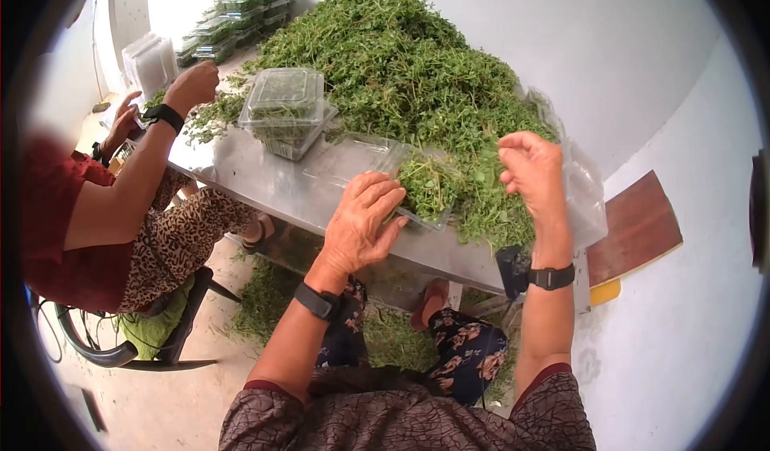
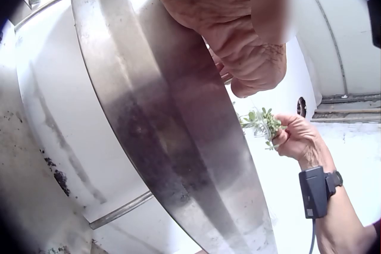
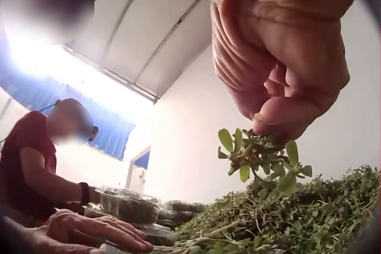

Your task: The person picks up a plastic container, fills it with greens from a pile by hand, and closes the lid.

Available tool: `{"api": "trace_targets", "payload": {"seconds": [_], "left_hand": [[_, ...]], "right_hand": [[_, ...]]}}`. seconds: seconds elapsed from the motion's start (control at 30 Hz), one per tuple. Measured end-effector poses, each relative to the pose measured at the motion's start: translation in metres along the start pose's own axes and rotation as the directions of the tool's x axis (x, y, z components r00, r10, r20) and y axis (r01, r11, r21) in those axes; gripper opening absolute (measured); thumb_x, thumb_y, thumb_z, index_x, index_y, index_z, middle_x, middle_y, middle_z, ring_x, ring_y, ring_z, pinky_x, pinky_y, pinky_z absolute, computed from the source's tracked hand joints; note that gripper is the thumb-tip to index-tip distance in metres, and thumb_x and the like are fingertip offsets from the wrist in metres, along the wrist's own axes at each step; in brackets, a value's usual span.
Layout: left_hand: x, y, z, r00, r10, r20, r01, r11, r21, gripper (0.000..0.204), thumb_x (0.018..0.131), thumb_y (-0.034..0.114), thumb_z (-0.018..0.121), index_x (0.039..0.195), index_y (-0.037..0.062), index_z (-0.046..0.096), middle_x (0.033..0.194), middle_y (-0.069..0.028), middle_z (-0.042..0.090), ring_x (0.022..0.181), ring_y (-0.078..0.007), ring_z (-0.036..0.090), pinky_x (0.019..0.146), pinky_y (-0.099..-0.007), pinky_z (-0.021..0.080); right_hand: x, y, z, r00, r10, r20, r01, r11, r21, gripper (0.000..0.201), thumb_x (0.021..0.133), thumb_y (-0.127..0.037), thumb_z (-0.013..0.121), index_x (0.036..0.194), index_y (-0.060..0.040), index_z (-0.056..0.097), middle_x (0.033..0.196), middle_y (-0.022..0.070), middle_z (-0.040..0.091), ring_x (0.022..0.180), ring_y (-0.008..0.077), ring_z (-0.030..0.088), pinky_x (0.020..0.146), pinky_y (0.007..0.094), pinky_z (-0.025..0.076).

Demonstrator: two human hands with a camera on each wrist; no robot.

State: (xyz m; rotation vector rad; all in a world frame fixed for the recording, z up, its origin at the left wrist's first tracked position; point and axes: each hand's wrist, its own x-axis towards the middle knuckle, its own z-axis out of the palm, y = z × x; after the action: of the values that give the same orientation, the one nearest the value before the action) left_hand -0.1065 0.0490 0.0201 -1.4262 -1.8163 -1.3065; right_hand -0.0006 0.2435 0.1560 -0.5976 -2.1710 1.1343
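My right hand (image 1: pixel 532 170) pinches a small sprig of greens (image 3: pixel 262 159) with rounded leaves between thumb and fingertips, above the right side of the heap of greens (image 1: pixel 385 58). My left hand (image 1: pixel 362 220) lies with its fingers extended at the near left edge of a hinged clear plastic container (image 1: pixel 437 223). That container stands open, its base full of greens and its lid (image 1: pixel 353 156) folded back to the left on the metal table (image 1: pixel 265 180). In the left wrist view, the hand's fingertips are partly hidden behind the table edge.
Closed containers of greens (image 1: pixel 285 102) are stacked left of the lid. Another person (image 1: pixel 96 202) sits at the left with both hands over the table. Farther back are more filled containers (image 1: pixel 241 22) and nested clear containers (image 1: pixel 150 62). Clear plastic containers (image 1: pixel 584 194) stand at the right end.
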Motion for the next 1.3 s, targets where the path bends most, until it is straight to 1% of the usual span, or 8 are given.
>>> {"api": "trace_targets", "payload": {"seconds": [0.23, 0.3, 0.37, 0.43, 0.47, 0.6, 0.97, 1.3], "left_hand": [[0.002, 0.002, -0.003, 0.999, -0.041, -0.016, 0.041, 0.999, -0.031, 0.046, 0.066, 0.008, 0.068, 0.111, 0.0014, 0.058, 0.114, -0.0132, 0.059, 0.113, -0.0340, 0.050, 0.099, -0.0444, 0.037], [0.002, 0.002, -0.004, 0.999, -0.041, -0.010, 0.041, 0.998, -0.038, 0.046, 0.067, 0.008, 0.067, 0.111, 0.0014, 0.057, 0.115, -0.0134, 0.058, 0.113, -0.0341, 0.050, 0.099, -0.0439, 0.037], [0.002, 0.002, -0.004, 0.999, -0.037, -0.019, 0.036, 0.999, -0.041, 0.045, 0.067, 0.008, 0.067, 0.111, 0.0013, 0.057, 0.115, -0.0136, 0.058, 0.114, -0.0343, 0.050, 0.099, -0.0436, 0.037], [0.002, 0.001, -0.003, 0.999, -0.033, -0.025, 0.032, 0.999, -0.039, 0.044, 0.068, 0.008, 0.067, 0.110, 0.0005, 0.057, 0.113, -0.0139, 0.058, 0.113, -0.0345, 0.050, 0.098, -0.0437, 0.038], [0.002, 0.000, -0.003, 0.999, -0.029, -0.033, 0.028, 0.999, -0.039, 0.043, 0.068, 0.008, 0.068, 0.109, -0.0004, 0.057, 0.112, -0.0143, 0.058, 0.112, -0.0346, 0.050, 0.098, -0.0439, 0.039], [0.001, -0.002, -0.001, 0.998, -0.032, -0.054, 0.029, 0.998, -0.057, 0.040, 0.069, 0.007, 0.068, 0.107, 0.0001, 0.058, 0.113, -0.0147, 0.058, 0.112, -0.0352, 0.050, 0.097, -0.0437, 0.039], [-0.002, -0.002, -0.003, 0.985, -0.115, -0.128, 0.117, 0.993, 0.013, 0.022, 0.074, 0.009, 0.069, 0.095, 0.0051, 0.064, 0.118, -0.0112, 0.059, 0.117, -0.0333, 0.049, 0.098, -0.0430, 0.038], [0.013, 0.007, -0.004, 0.998, 0.001, -0.057, -0.001, 1.000, -0.001, 0.020, 0.071, 0.003, 0.070, 0.090, 0.0079, 0.066, 0.114, -0.0070, 0.061, 0.114, -0.0286, 0.052, 0.096, -0.0419, 0.039]], "right_hand": [[-0.031, 0.009, 0.039, 0.993, 0.018, 0.113, -0.032, 0.992, 0.120, 0.027, 0.086, -0.015, 0.062, 0.107, 0.0009, 0.063, 0.077, 0.0096, 0.066, 0.060, 0.0123, 0.062, 0.051, 0.0252, 0.049], [-0.038, 0.024, 0.046, 0.980, -0.197, 0.009, 0.197, 0.976, -0.091, 0.026, 0.085, -0.016, 0.063, 0.107, -0.0013, 0.064, 0.079, 0.0108, 0.066, 0.060, 0.0139, 0.062, 0.057, 0.0293, 0.051], [-0.042, 0.033, 0.044, 0.990, -0.139, 0.038, 0.142, 0.986, -0.082, 0.026, 0.083, -0.017, 0.064, 0.106, -0.0042, 0.064, 0.088, 0.0132, 0.067, 0.068, 0.0198, 0.065, 0.067, 0.0333, 0.052], [-0.056, 0.047, 0.050, 0.906, -0.423, -0.014, 0.403, 0.872, -0.277, 0.027, 0.082, -0.017, 0.064, 0.106, -0.0050, 0.065, 0.100, 0.0151, 0.066, 0.082, 0.0264, 0.064, 0.076, 0.0357, 0.051], [-0.064, 0.042, 0.050, 0.902, -0.431, 0.014, 0.411, 0.850, -0.329, 0.026, 0.082, -0.017, 0.064, 0.105, -0.0049, 0.066, 0.112, 0.0151, 0.063, 0.099, 0.0314, 0.059, 0.086, 0.0386, 0.047], [-0.078, 0.054, 0.061, 0.875, -0.477, 0.084, 0.478, 0.822, -0.310, 0.026, 0.080, -0.013, 0.065, 0.103, -0.0033, 0.066, 0.118, 0.0129, 0.061, 0.112, 0.0309, 0.051, 0.095, 0.0404, 0.040], [-0.083, 0.083, 0.071, 0.818, -0.557, -0.147, 0.551, 0.831, -0.082, 0.030, 0.082, -0.019, 0.063, 0.108, -0.0028, 0.064, 0.120, 0.0117, 0.060, 0.116, 0.0305, 0.049, 0.098, 0.0407, 0.039], [-0.088, 0.075, 0.071, 0.778, -0.628, -0.008, 0.608, 0.756, -0.242, 0.027, 0.078, -0.013, 0.065, 0.104, -0.0034, 0.065, 0.113, 0.0103, 0.063, 0.112, 0.0308, 0.050, 0.095, 0.0423, 0.040]]}}
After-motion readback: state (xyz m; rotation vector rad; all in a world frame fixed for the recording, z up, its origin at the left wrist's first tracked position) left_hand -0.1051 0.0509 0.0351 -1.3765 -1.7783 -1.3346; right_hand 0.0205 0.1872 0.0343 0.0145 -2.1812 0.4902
